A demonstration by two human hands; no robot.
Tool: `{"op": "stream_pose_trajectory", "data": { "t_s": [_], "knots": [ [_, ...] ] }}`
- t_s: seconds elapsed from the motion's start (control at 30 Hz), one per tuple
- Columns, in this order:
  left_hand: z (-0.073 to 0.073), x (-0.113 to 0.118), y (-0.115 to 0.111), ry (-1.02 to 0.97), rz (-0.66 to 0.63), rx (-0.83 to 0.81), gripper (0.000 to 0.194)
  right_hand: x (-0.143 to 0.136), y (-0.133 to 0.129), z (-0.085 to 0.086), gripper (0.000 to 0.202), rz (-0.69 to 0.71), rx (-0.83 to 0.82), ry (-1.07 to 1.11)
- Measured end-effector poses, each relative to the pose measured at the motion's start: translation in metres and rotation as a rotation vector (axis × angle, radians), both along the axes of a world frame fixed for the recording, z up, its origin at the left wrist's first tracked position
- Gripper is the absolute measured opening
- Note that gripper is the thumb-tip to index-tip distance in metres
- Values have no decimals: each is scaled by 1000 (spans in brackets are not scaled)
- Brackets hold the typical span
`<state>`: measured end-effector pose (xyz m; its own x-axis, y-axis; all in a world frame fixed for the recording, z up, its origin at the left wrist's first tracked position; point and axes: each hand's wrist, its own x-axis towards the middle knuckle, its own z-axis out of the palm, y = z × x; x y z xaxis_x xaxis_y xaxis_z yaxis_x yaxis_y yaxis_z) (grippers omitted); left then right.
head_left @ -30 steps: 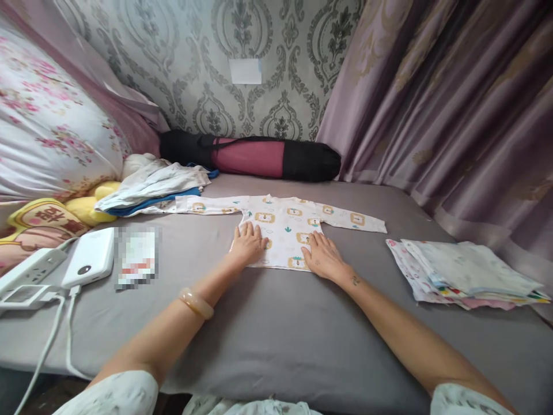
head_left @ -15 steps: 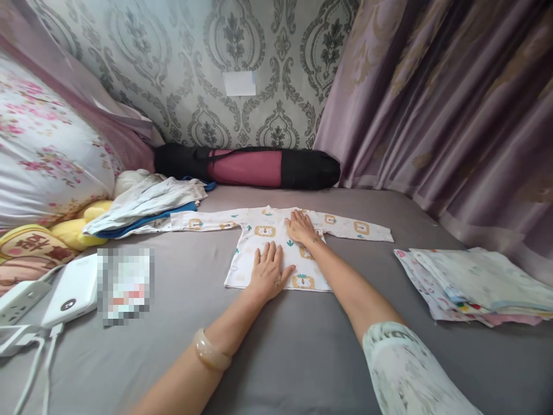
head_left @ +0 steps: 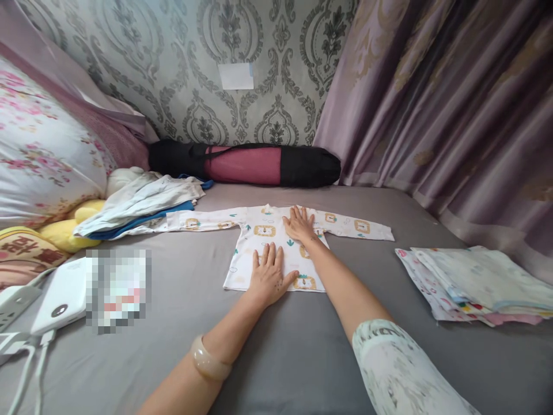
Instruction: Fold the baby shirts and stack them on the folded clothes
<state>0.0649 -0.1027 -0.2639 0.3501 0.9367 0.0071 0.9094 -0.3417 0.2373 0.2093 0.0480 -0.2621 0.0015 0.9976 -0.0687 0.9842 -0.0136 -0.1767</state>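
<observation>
A small white long-sleeved shirt (head_left: 248, 262) with yellow lion prints lies spread on the grey bed sheet (head_left: 181, 300), both sleeves stretched out sideways. My left hand (head_left: 270, 274) rests flat on the lower middle of the shirt, fingers apart. Higher up, near the neckline on the right, my right hand (head_left: 299, 225) also presses flat with its fingers spread. Neither hand grips the cloth. The left sleeve's cuff reaches close to a heap of clothes (head_left: 147, 199).
Folded cloths (head_left: 479, 282) are stacked at the right. A white power bank (head_left: 64, 297) with cables and a power strip (head_left: 17, 302) lie at the left, beside a blurred item. A black and maroon long bag (head_left: 242, 164) lies along the wall. Curtains (head_left: 389, 104) hang at the right.
My right hand has shifted very slightly, its fingers a little more spread. My left hand stays flat in nearly the same place. The camera view has moved a little; the shirt looks unchanged.
</observation>
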Motion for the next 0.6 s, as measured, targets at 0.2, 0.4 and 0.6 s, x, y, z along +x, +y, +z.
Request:
{"op": "stream_pose_trajectory", "data": {
  "t_s": [0.2, 0.4, 0.6],
  "knots": [
    [10, -5, 4, -44, 67, 57, 68, -12, -4, 16, 61, 4, -27, -19],
    [4, -17, 12, 13, 214, 127, 75, -55, -17, 15, 58, 361, 73, 16],
    [-5, -17, 11, 60, 255, 52, 88, -80, 4, 8, 62, 337, -21, 27]
  ]
}}
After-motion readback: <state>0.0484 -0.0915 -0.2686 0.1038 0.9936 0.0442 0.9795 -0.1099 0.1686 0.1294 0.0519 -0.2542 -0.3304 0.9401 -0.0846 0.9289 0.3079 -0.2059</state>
